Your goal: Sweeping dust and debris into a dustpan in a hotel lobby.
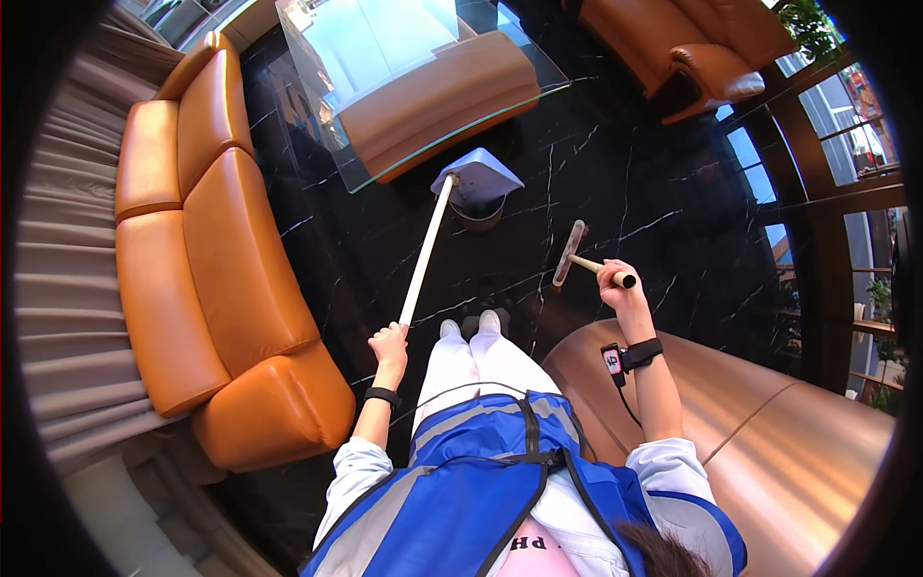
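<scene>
In the head view my left hand (389,348) grips the end of the long pale handle of a dustpan (479,177). The light-coloured pan is held out ahead, just beyond the near edge of the glass table, with some small dark specks in it. To the right, my right hand (618,278) is closed around the handle of a broom (570,254). The broom's narrow head points forward and left, over the black floor; whether its bristles touch the floor I cannot tell.
A glass-topped table (433,108) stands ahead. An orange leather sofa (245,267) runs along the left beside a curtain (79,252). Another leather seat (714,72) is at the far right. A curved copper-coloured surface (764,433) lies at my right, near tall windows (851,144).
</scene>
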Demonstrator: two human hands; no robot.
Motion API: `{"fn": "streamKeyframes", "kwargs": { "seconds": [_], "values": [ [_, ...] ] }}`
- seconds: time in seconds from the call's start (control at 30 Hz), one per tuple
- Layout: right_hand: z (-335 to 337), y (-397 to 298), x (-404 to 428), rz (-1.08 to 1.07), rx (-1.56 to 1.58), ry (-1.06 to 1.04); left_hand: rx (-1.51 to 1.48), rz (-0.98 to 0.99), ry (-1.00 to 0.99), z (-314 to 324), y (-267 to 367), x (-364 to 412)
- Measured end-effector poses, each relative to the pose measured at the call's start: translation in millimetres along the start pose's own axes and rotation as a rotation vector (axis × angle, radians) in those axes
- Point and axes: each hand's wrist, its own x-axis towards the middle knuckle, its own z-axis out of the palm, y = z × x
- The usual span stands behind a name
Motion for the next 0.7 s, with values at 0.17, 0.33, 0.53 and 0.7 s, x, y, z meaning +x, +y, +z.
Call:
{"fn": "streamKeyframes", "kwargs": {
  "seconds": [0.17,0.33,0.53,0.7],
  "values": [
    [-5,3,0,0.021,-0.019,-0.043,-0.379,-0.049,-0.392,0,-7,12],
    [-6,4,-4,0.027,-0.006,-0.009,-1.066,-0.232,-1.197,-23,-10,29],
    [-8,8,-5,0.024,0.001,-0.030,-1.031,-0.078,-0.844,-17,0,5],
    [-9,11,-7,0.022,-0.001,-0.008,-0.939,-0.037,-0.612,5,3,-9]
  ]
}}
